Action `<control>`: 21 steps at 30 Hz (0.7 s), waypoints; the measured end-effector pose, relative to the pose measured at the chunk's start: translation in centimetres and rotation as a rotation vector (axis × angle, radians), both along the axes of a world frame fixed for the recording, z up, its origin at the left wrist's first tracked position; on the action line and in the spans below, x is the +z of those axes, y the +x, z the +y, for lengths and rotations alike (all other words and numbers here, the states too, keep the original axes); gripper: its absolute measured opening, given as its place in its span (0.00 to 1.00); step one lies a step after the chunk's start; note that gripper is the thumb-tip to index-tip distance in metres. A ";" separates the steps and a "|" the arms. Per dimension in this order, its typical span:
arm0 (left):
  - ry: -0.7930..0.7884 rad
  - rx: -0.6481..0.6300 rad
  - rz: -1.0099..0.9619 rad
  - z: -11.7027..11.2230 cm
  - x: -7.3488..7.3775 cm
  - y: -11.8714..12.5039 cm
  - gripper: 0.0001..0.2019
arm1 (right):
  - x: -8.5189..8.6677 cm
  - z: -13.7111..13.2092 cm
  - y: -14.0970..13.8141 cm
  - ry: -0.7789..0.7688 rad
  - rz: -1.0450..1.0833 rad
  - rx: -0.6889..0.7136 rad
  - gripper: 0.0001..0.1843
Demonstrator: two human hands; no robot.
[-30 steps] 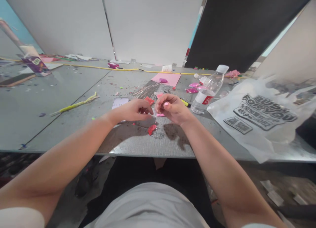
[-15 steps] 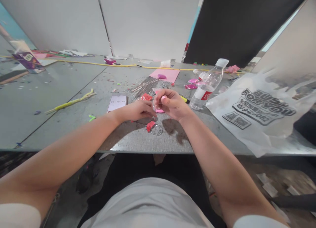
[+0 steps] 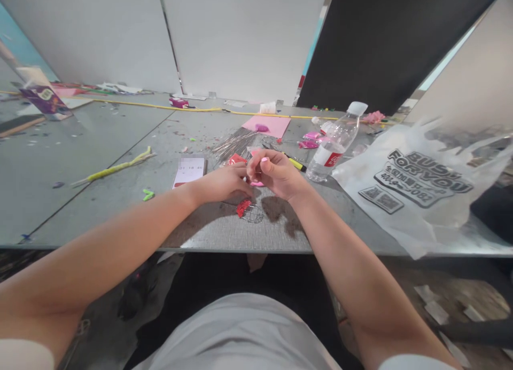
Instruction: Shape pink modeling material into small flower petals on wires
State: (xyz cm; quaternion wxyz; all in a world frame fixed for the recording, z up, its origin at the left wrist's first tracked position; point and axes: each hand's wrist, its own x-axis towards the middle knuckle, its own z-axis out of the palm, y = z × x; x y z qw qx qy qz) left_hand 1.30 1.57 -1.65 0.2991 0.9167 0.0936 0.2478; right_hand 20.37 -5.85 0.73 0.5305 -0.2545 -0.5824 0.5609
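Near the table's front, my left hand (image 3: 226, 184) reaches in with its fingers bent and drawn together, the tips close to those of the other hand. My right hand (image 3: 278, 173) is curled, thumb on top, in a pinch; whatever lies between its fingertips is too small to make out. Just below both hands, a wire frame (image 3: 253, 214) with an oval outline lies on the table, partly covered by bumpy red clay (image 3: 242, 207). Behind my fingers are a red clay packet (image 3: 237, 160) and a pink piece (image 3: 257, 184), both partly hidden.
A phone with a timer (image 3: 189, 172) lies left of my hands. To the right stand a water bottle (image 3: 337, 146) and a white plastic bag (image 3: 417, 183). Farther back are thin wires (image 3: 234, 144) and pink paper (image 3: 276, 125); yellow twisted stems (image 3: 114, 167) lie left.
My left hand has shifted slightly right, closer to my right hand's fingertips. My right hand stays curled in nearly the same place. The view has tilted a little.
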 end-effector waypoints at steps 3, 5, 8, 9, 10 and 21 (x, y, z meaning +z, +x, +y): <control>0.123 -0.063 0.081 0.3 -0.3 -0.2 0.07 | -0.3 0.1 0.1 0.013 -0.024 0.002 0.29; 0.168 -0.082 0.090 0.4 -0.5 -0.4 0.09 | -0.3 0.0 0.1 0.012 -0.029 0.008 0.28; 0.095 -0.071 0.074 0.4 -0.4 -0.8 0.08 | 0.2 -0.4 0.2 0.016 -0.027 -0.010 0.28; 0.039 -0.035 0.039 0.3 -0.1 -1.0 0.07 | 0.4 -0.6 0.2 0.022 -0.019 -0.032 0.28; -0.027 0.022 -0.014 0.2 0.3 -1.2 0.07 | 0.8 -0.9 0.2 0.029 -0.008 -0.062 0.29; -0.337 0.334 -0.631 -11.1 6.8 -1.8 0.10 | 1.1 -6.4 -2.1 0.063 0.152 -0.262 0.18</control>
